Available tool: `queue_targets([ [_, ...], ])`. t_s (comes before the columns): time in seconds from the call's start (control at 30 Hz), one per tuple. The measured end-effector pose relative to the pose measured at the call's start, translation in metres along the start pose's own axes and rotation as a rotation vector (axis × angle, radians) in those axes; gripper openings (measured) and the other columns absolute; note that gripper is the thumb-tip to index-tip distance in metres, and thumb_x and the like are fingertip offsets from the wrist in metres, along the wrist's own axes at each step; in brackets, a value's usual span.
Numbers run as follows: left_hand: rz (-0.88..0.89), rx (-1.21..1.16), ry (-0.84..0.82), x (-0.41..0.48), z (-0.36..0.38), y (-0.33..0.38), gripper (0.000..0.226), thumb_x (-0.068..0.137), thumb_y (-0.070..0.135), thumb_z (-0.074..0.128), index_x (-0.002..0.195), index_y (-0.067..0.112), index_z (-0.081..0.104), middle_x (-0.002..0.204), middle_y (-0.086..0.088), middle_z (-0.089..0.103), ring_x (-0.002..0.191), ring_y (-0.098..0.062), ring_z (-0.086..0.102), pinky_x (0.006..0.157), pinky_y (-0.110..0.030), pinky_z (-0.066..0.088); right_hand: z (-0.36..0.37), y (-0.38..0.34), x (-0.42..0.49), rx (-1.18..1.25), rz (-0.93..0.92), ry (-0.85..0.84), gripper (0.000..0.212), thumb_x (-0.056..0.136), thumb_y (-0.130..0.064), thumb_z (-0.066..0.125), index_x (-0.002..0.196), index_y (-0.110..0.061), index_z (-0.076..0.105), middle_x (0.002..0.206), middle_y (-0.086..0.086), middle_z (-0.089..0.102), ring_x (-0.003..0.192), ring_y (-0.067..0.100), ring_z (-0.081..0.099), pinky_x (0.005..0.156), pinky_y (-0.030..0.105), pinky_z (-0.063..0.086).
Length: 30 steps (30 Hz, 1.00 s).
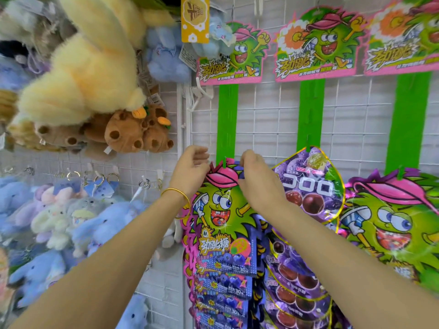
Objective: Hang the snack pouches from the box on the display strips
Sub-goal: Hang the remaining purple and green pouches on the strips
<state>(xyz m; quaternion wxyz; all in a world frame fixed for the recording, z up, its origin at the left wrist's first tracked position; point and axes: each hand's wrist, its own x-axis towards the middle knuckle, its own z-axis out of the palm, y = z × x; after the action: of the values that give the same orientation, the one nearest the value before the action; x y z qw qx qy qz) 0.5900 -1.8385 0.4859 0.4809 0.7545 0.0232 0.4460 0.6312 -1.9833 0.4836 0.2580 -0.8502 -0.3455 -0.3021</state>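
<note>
A snack pouch [221, 210] with a green cartoon face and pink cap hangs at the top of a stack on the left green display strip [226, 119]. My left hand [191, 169] pinches the pouch's top left edge. My right hand [255, 176] pinches its top right edge beside the strip's hook. Several more of the same pouches hang below it. The middle strip [311, 110] carries purple grape pouches [311, 186]. The right strip [408, 119] holds a large green-face pouch [392, 217]. The box is out of sight.
The strips hang on a white wire grid wall [268, 119] under cartoon header cards [234, 55]. Plush toys fill the left: yellow and brown ones [95, 91] above, blue and pastel keychain bunnies [71, 214] below.
</note>
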Motion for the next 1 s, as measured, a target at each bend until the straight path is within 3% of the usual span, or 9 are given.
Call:
queue_targets([
  [0.17,0.108,0.018,0.164,-0.072,0.002,-0.019,0.037,0.076,0.004,0.052,0.104,0.028,0.052,0.107,0.002,0.057,0.092,-0.002,0.054,0.080,-0.013,0.044,-0.011,0.009,-0.031,-0.072,-0.091,0.114,0.030,0.083,0.001,0.052,0.111,-0.008,0.045,0.112,0.013,0.049,0.103,0.034,0.048,0.080,0.041,0.040],
  [0.33,0.011,-0.077,0.041,-0.196,0.035,-0.038,0.036,0.073,0.008,0.050,0.100,0.031,0.055,0.095,0.008,0.058,0.081,-0.002,0.055,0.070,-0.012,0.044,-0.010,0.036,-0.126,0.249,-0.043,0.252,0.028,0.083,-0.008,0.058,0.107,-0.019,0.050,0.106,0.000,0.053,0.095,0.024,0.055,0.072,0.040,0.048],
  [0.43,-0.152,-0.030,-0.243,-0.276,0.062,-0.067,0.036,0.073,0.005,0.051,0.098,0.030,0.057,0.091,0.013,0.058,0.077,-0.001,0.056,0.065,-0.011,0.044,0.022,0.075,-0.208,0.349,0.165,0.024,0.023,0.085,-0.015,0.059,0.103,-0.027,0.050,0.095,-0.010,0.053,0.078,0.012,0.057,0.068,0.035,0.048],
  [0.57,-0.324,0.113,-0.558,-0.332,0.080,-0.118,0.039,0.080,-0.009,0.054,0.095,0.027,0.054,0.096,0.005,0.053,0.080,0.005,0.053,0.073,-0.006,0.040,0.095,0.160,-0.334,0.288,0.549,-0.434,0.018,0.087,-0.009,0.055,0.101,-0.020,0.052,0.094,-0.002,0.058,0.076,0.017,0.058,0.075,0.036,0.049],
  [0.67,-0.453,0.140,-0.576,-0.342,0.092,-0.142,0.030,0.082,-0.009,0.054,0.098,0.016,0.058,0.097,-0.001,0.056,0.081,-0.012,0.054,0.077,-0.024,0.044,0.142,0.206,-0.431,0.263,0.855,-0.720,0.020,0.088,-0.013,0.056,0.108,-0.011,0.058,0.106,0.002,0.060,0.079,0.020,0.056,0.070,0.031,0.049],
  [0.8,-0.566,0.144,-0.552,-0.345,0.109,-0.160,0.027,0.082,-0.009,0.053,0.097,0.014,0.059,0.089,-0.005,0.059,0.080,-0.025,0.056,0.075,-0.038,0.048,0.190,0.213,-0.520,0.384,1.157,-0.971,0.024,0.086,-0.023,0.065,0.108,-0.015,0.059,0.090,0.003,0.062,0.069,0.015,0.052,0.049,0.013,0.041],
  [0.87,-0.573,0.147,-0.585,-0.348,0.112,-0.167,0.027,0.082,-0.009,0.053,0.095,0.015,0.057,0.094,-0.005,0.058,0.086,-0.026,0.057,0.070,-0.035,0.049,0.204,0.206,-0.541,0.446,1.227,-1.007,0.031,0.086,-0.023,0.066,0.113,-0.009,0.060,0.077,-0.002,0.060,0.064,0.007,0.049,0.048,0.009,0.037],
  [0.93,-0.587,0.137,-0.606,-0.350,0.113,-0.171,0.027,0.083,-0.009,0.052,0.092,0.016,0.055,0.090,0.002,0.057,0.087,-0.026,0.056,0.065,-0.026,0.048,0.214,0.197,-0.551,0.469,1.327,-0.986,0.035,0.087,-0.024,0.065,0.117,-0.009,0.054,0.086,0.003,0.062,0.075,0.013,0.059,0.063,0.012,0.045],
  [1.0,-0.605,0.145,-0.602,-0.350,0.114,-0.174,0.032,0.083,-0.008,0.051,0.083,0.023,0.053,0.085,0.005,0.055,0.085,-0.029,0.055,0.061,-0.022,0.048,0.223,0.190,-0.558,0.379,1.461,-0.920,0.059,0.082,-0.028,0.070,0.129,-0.002,0.045,0.121,0.020,0.056,0.111,0.035,0.056,0.092,0.035,0.047],
])
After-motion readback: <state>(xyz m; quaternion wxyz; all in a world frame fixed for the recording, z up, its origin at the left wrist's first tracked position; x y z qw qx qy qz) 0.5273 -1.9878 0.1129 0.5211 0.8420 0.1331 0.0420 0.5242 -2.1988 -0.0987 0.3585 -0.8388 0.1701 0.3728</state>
